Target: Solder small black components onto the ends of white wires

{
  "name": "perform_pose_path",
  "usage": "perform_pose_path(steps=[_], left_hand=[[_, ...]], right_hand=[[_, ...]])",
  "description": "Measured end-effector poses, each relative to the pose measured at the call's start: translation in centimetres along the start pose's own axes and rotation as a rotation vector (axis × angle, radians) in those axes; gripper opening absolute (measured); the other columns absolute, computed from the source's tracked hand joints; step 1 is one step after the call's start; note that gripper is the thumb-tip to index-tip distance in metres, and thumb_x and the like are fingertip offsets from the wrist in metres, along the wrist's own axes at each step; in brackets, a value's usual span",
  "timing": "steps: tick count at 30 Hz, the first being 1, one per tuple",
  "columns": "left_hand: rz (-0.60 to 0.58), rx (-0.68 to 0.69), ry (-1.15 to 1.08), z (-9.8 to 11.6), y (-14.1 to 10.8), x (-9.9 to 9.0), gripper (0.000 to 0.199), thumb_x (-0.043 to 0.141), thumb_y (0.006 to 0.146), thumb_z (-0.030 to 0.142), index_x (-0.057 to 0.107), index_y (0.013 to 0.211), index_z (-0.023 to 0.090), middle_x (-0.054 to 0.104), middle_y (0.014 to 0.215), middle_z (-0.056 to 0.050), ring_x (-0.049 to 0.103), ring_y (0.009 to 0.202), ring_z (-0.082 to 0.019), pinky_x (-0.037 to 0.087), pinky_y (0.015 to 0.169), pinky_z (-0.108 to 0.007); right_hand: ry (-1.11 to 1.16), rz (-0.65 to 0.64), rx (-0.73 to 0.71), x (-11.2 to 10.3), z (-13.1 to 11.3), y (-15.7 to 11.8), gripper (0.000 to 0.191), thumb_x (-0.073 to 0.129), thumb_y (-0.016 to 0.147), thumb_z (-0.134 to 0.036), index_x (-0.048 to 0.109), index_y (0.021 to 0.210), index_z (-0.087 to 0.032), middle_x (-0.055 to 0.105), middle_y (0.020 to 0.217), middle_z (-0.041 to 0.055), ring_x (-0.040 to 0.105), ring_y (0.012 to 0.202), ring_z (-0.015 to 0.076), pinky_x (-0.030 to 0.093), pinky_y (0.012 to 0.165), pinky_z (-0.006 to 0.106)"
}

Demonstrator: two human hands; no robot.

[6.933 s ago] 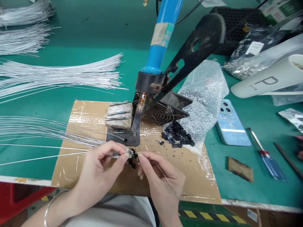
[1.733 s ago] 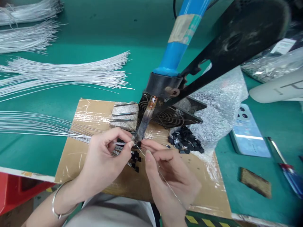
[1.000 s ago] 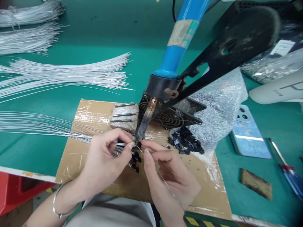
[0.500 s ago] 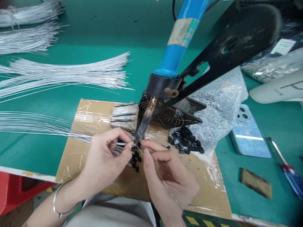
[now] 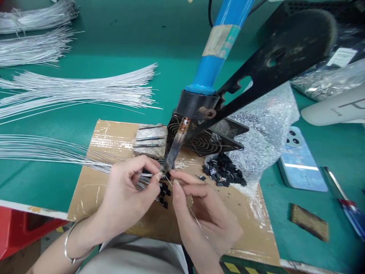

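My left hand (image 5: 131, 190) pinches the end of a white wire, just left of the tip of a soldering iron (image 5: 175, 150). Between the thumb and fingers of my right hand (image 5: 203, 213) is a thin solder wire (image 5: 196, 219), its end reaching the iron's tip. The iron has a blue handle and hangs tip down in a black metal bracket (image 5: 256, 76). Several white wires (image 5: 57, 150) run in from the left, under my left hand. Small black connectors (image 5: 164, 194) lie between my hands. My fingers partly hide the contact point.
A cardboard sheet (image 5: 94, 190) bears a block with metal tips (image 5: 149, 141), a black fan (image 5: 202, 140) and a pile of black pieces (image 5: 224, 170). Wire bundles (image 5: 114, 89) lie back left. Rightward are bubble wrap (image 5: 262, 125), a phone (image 5: 303, 161), a brown block (image 5: 309, 222) and a screwdriver (image 5: 349, 209).
The fingers of my right hand have shifted slightly around the solder wire. My left hand keeps nearly the same place at the iron's tip.
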State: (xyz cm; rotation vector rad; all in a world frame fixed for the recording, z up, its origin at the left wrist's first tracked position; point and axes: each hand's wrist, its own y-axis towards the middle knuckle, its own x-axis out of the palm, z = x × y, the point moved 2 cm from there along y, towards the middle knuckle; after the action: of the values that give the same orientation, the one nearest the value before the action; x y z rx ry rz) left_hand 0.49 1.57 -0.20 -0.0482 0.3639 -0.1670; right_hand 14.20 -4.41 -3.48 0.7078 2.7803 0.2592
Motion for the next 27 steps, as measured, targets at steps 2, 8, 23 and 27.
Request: perform_pose_path(steps=[2, 8, 23, 27], left_hand=[[0.000, -0.003, -0.002, -0.05, 0.04, 0.04, 0.015, 0.062, 0.084, 0.013, 0.068, 0.073, 0.019, 0.075, 0.077, -0.003, 0.064, 0.065, -0.014, 0.039, 0.051, -0.024], [-0.005, -0.020, -0.004, -0.15, 0.06, 0.10, 0.014, 0.062, 0.084, 0.013, 0.067, 0.073, 0.019, 0.075, 0.076, -0.002, 0.064, 0.066, -0.014, 0.040, 0.051, -0.023], [0.004, 0.013, 0.019, -0.04, 0.00, 0.01, 0.015, 0.062, 0.084, 0.012, 0.068, 0.072, 0.019, 0.074, 0.075, -0.001, 0.061, 0.062, -0.012, 0.040, 0.050, -0.022], [0.009, 0.012, 0.025, -0.01, 0.00, 0.04, 0.015, 0.062, 0.084, 0.013, 0.067, 0.071, 0.019, 0.074, 0.074, -0.002, 0.060, 0.061, -0.012, 0.039, 0.050, -0.023]], right_hand=[[0.003, -0.002, -0.015, -0.01, 0.04, 0.01, 0.017, 0.076, 0.090, -0.014, 0.068, 0.079, -0.023, 0.085, 0.101, 0.0057, 0.082, 0.084, 0.0184, 0.063, 0.076, 0.028], [-0.041, -0.002, 0.000, 0.04, -0.10, 0.11, 0.017, 0.075, 0.091, -0.014, 0.067, 0.079, -0.023, 0.086, 0.100, 0.0045, 0.082, 0.084, 0.0179, 0.063, 0.077, 0.027], [-0.017, 0.009, -0.034, 0.13, -0.27, 0.11, 0.016, 0.075, 0.090, -0.011, 0.069, 0.081, -0.023, 0.086, 0.098, 0.0045, 0.082, 0.082, 0.0180, 0.064, 0.077, 0.028], [-0.029, -0.009, -0.020, 0.06, -0.27, 0.13, 0.016, 0.075, 0.091, -0.013, 0.068, 0.081, -0.023, 0.086, 0.099, 0.0058, 0.082, 0.083, 0.0194, 0.065, 0.077, 0.030]])
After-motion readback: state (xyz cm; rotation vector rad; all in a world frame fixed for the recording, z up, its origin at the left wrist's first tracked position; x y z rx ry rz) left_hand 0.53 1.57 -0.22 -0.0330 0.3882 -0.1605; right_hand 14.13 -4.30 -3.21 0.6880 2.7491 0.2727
